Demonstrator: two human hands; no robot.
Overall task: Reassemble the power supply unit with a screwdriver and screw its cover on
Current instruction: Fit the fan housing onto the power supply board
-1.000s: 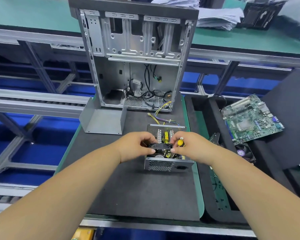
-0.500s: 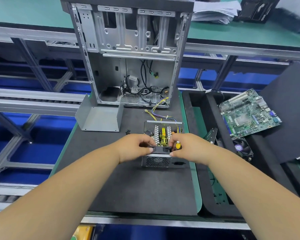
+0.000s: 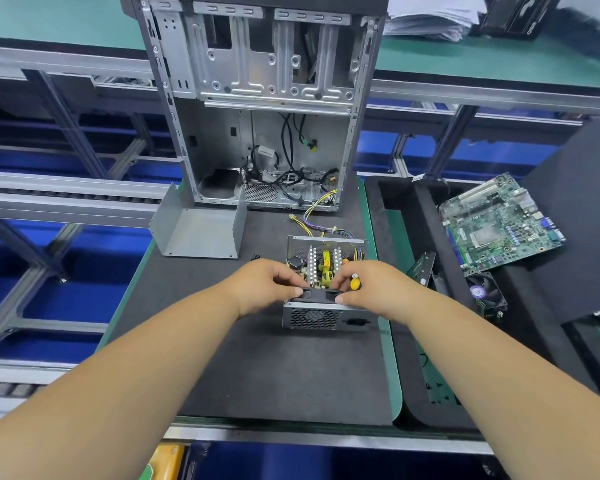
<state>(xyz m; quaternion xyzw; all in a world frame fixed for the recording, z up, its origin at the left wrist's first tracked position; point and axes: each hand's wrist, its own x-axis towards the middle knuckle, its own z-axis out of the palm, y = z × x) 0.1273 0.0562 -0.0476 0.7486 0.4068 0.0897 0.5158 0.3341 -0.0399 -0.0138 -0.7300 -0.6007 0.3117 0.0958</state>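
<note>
The open power supply unit (image 3: 326, 318) stands on the black mat, its circuit board and yellow parts showing from above. A black fan (image 3: 321, 294) sits at the top of its near wall. My left hand (image 3: 269, 285) pinches the fan's left end and my right hand (image 3: 373, 289) pinches its right end. In my right hand a yellow screwdriver handle (image 3: 354, 283) is also tucked. The grey U-shaped cover (image 3: 198, 233) lies to the left behind the unit, with small dark screws (image 3: 256, 257) near it.
An empty computer case (image 3: 257, 98) stands upright behind the unit, and wires run from it to the supply. To the right, a black foam tray (image 3: 409, 341) holds a motherboard (image 3: 499, 223) and a cooler fan (image 3: 484, 292). Conveyor rails run along the left.
Both hands keep hold of the black fan at the unit's near wall. The fan has settled slightly lower against that wall, and the view has shifted a little.
</note>
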